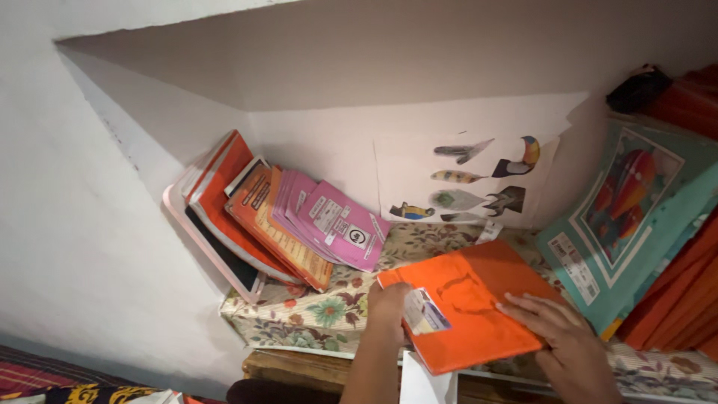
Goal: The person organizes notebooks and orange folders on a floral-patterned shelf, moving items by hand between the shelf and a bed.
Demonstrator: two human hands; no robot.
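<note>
Home interior, study corner. Whitewashed wall niche [299,90] serves as bookshelf, lined with floral cloth [321,310]. Leaning stack of pink and orange school workbooks [299,221] at 9 o'clock; bird-picture chart [479,179] taped to back wall at 12; teal balloon-cover book [628,217] at 3; patterned bedding [67,381] at 8.
</note>
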